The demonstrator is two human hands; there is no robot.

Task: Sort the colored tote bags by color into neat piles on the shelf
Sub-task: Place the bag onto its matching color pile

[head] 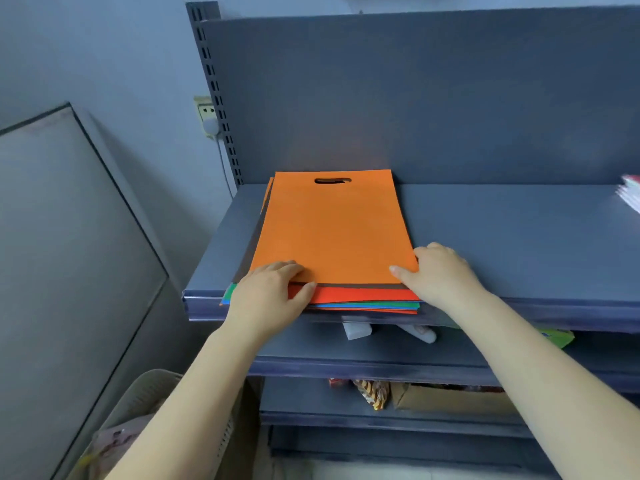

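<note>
A mixed stack of flat tote bags [356,299] lies on the left part of the grey shelf [519,244]. An orange bag [332,230] with a cut-out handle is on top; a dark grey bag, a red one, then green, blue and orange edges show beneath it at the front. My left hand [270,296] grips the stack's front left corner, fingers on the orange bag, thumb on the red one. My right hand [440,271] pinches the orange bag's front right corner, thumb on top.
White and pink items [632,195] sit at the shelf's far right edge. Lower shelves hold small white objects, a green pack [557,336], snacks and a cardboard box [450,398]. A pale basket [149,403] stands on the floor at left, next to a leaning grey panel.
</note>
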